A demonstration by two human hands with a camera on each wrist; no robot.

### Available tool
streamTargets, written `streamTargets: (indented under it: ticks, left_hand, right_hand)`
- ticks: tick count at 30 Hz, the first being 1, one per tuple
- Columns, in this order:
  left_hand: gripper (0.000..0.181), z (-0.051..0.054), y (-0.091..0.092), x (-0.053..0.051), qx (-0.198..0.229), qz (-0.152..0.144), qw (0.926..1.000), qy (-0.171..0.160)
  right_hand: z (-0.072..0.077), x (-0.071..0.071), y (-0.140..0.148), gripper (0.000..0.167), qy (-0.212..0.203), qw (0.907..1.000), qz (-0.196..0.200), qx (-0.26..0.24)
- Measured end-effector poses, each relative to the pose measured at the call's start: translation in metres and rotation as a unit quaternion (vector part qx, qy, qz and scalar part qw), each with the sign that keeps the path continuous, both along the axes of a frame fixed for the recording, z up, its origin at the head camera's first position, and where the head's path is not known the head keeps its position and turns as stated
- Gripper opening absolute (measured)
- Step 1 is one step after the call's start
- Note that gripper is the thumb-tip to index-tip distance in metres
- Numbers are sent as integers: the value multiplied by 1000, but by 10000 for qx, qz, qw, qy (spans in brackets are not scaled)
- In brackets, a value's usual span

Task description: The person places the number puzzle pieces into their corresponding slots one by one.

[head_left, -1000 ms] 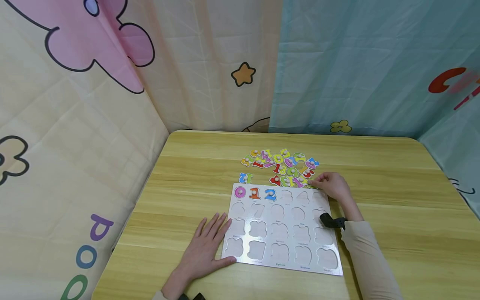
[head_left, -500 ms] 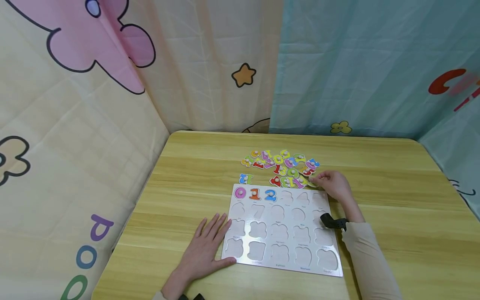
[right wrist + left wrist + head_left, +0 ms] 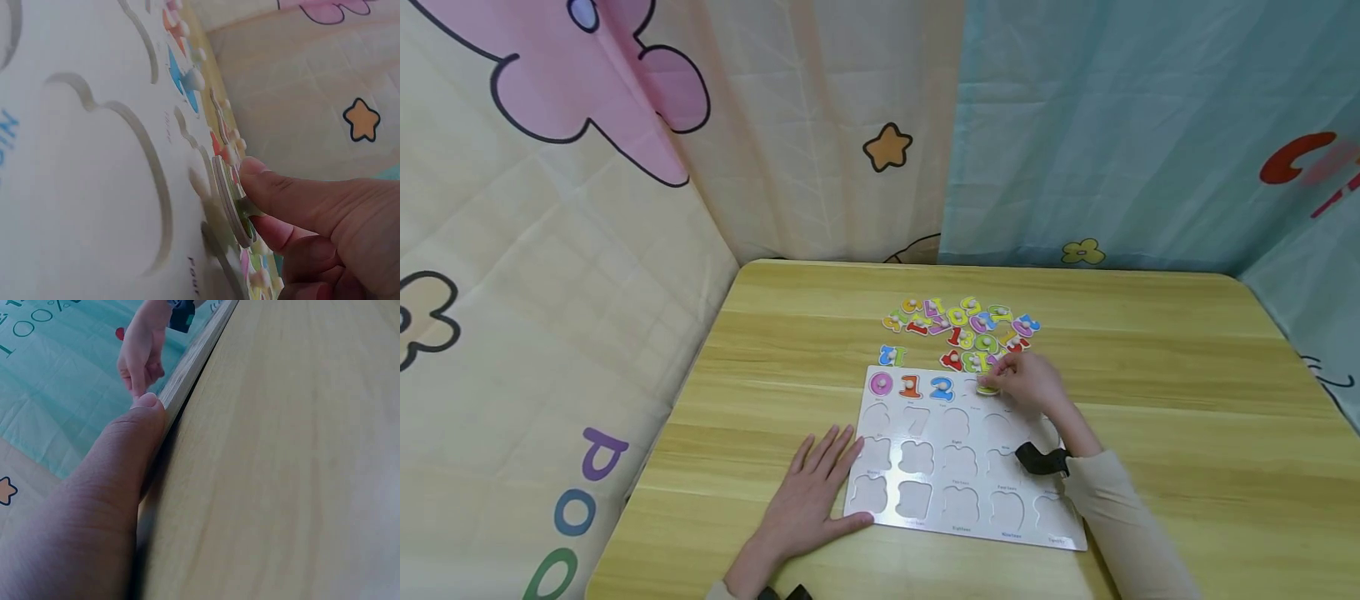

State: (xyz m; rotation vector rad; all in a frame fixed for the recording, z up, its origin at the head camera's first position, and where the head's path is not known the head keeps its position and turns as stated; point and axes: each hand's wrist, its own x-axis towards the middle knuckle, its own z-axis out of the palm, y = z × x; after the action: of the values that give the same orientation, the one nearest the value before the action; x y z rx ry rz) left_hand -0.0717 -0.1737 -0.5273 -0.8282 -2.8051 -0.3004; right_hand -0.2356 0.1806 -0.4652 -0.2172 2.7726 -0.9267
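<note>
A white number puzzle board [image 3: 942, 467] lies on the table, with a pink 0 [image 3: 881, 383], an orange-red 1 [image 3: 910, 387] and a blue 2 [image 3: 942, 389] seated in its top row. My right hand [image 3: 1036, 385] pinches a green number piece [image 3: 232, 203] by its knob between thumb and fingers. That piece is tilted just above the board, beside the third slot; its digit is mostly hidden. My left hand [image 3: 808, 500] lies flat with fingers spread at the board's left side. Its thumb [image 3: 125, 447] rests on the board's near left edge.
Several coloured knobbed number pieces [image 3: 957, 317] lie in a cluster behind the board. A blue and green number 12 piece [image 3: 891, 357] sits apart at the board's top left. Printed curtains [image 3: 835, 125] hang around the wooden table [image 3: 1187, 400].
My right hand has lifted the green number piece from the cluster's right end and carried it left over the board's top row. The left hand stays where it was.
</note>
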Motion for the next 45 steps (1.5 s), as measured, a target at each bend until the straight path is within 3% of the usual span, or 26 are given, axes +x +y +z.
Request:
streamTargets:
  ticks: [7, 27, 39, 45]
  left_hand:
    - [97, 0, 0, 0, 22, -45, 10000, 21]
    - [97, 0, 0, 0, 37, -13, 10000, 18]
    - [98, 2, 0, 1, 38, -3, 10000, -32]
    - [97, 0, 0, 0, -20, -2, 10000, -6]
  right_hand:
    - [-6, 5, -11, 30, 101, 9999, 95, 69]
    - [-2, 10, -24, 29, 33, 9999, 120, 101]
    - [0, 9, -25, 30, -69, 9996, 165, 203]
    - [4, 2, -24, 34, -323, 9972, 395, 549]
